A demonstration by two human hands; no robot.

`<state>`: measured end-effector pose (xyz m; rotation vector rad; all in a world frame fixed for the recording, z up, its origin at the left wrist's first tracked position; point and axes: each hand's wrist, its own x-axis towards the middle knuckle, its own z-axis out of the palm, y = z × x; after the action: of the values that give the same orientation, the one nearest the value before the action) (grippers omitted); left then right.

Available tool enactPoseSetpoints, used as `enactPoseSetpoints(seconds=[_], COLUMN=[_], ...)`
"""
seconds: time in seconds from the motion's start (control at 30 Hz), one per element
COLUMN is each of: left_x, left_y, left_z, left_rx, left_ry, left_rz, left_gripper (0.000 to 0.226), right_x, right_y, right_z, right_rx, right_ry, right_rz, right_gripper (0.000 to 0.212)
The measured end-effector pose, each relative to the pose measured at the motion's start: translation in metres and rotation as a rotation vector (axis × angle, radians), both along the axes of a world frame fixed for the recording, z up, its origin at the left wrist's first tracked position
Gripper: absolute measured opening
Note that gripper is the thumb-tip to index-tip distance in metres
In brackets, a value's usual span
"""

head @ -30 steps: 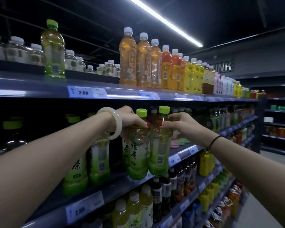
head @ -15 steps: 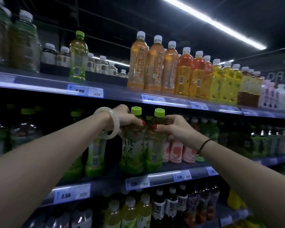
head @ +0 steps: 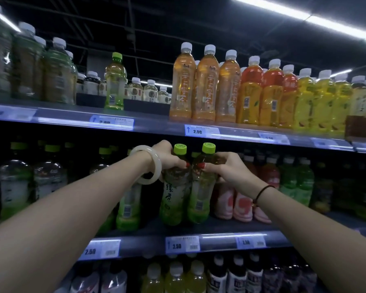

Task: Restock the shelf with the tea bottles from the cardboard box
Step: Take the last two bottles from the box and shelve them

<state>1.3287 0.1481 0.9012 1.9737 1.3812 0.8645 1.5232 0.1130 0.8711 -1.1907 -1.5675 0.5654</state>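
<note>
With our left hand [head: 167,158] and right hand [head: 226,170] each clamped around a tea bottle [head: 174,193] neck on the shelf [head: 220,227], a careless shove risks toppling the pink bottles [head: 241,206] beside them.

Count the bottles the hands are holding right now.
2. The left hand has a grip on the left green tea bottle; the right hand holds the right green tea bottle. Both stand side by side on the middle shelf.

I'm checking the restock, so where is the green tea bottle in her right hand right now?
In the head view, the right hand holds the green tea bottle on the middle shelf, against the left hand's bottle and left of the pink bottles.
</note>
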Motion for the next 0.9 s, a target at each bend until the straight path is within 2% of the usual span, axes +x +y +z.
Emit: enactPoseSetpoints(seconds=[0.37,0.5,0.67,0.9], left_x=[-0.002,0.001,-0.003,-0.002], left_y=[0.024,0.040,0.058,0.066], left_z=[-0.025,-0.040,-0.050,-0.054], left_rx=[0.034,0.059,0.047,0.037], left_ry=[-0.063,-0.036,-0.056,-0.125], left_rz=[0.046,0.095,0.131,0.153], left_gripper=[0.033,0.043,0.083,0.081], right_x=[-0.001,0.006,0.004,0.002], right_y=[0.029,0.038,0.050,0.070], right_z=[-0.016,-0.018,-0.019,-0.026], right_rx=[-0.078,-0.105,-0.094,-0.022], right_ry=[0.018,0.022,0.012,0.102], right_rz=[0.023,0.016,0.021,0.025], right_gripper=[0.031,0.036,0.045,0.041])
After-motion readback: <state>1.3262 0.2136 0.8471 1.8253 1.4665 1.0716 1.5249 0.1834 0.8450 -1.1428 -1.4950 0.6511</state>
